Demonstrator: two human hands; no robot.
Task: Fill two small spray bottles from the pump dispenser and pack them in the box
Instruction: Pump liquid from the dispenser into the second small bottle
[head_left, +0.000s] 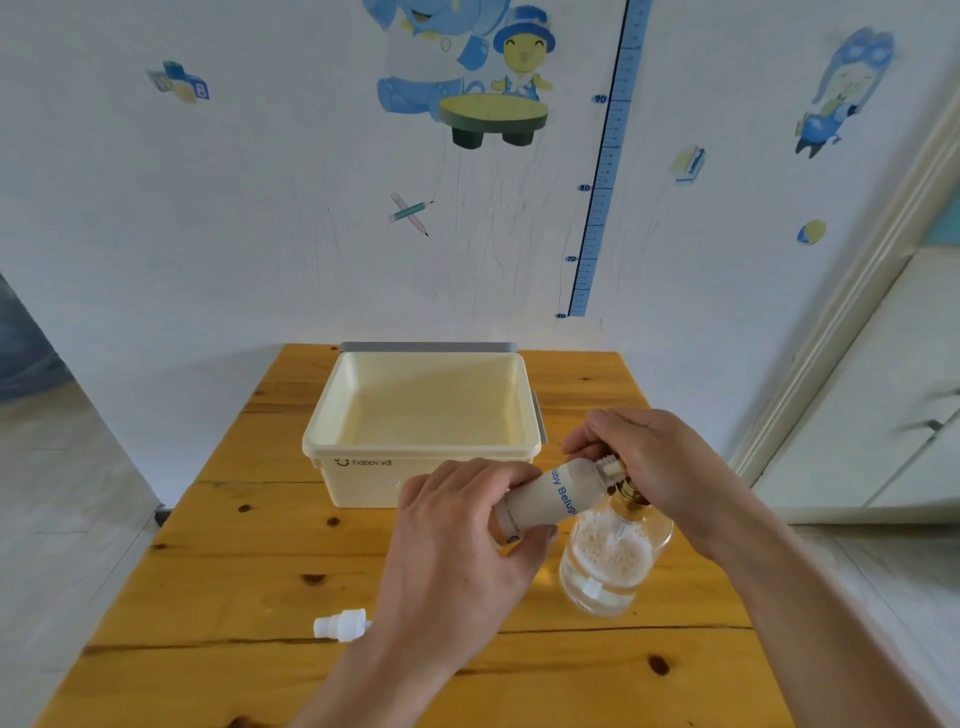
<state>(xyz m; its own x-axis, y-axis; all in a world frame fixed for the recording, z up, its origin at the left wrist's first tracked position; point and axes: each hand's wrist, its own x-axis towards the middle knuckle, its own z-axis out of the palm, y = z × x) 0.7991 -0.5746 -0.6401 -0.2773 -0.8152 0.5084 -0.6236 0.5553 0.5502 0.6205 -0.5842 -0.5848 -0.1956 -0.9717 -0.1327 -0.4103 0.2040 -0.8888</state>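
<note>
My left hand grips a small frosted spray bottle with blue lettering. The bottle is tilted, and its uncapped threaded neck points up and right toward the pump. My right hand rests on top of the gold pump head of the clear glass dispenser, which holds clear liquid and pale beads. The bottle's white spray cap lies on the table to the left. The cream plastic box stands open behind the hands, with nothing visible inside. Only one spray bottle is in view.
Everything sits on a narrow wooden table pushed against a wall with stickers. The table's left and right edges drop to a pale floor. A white door frame stands at the right.
</note>
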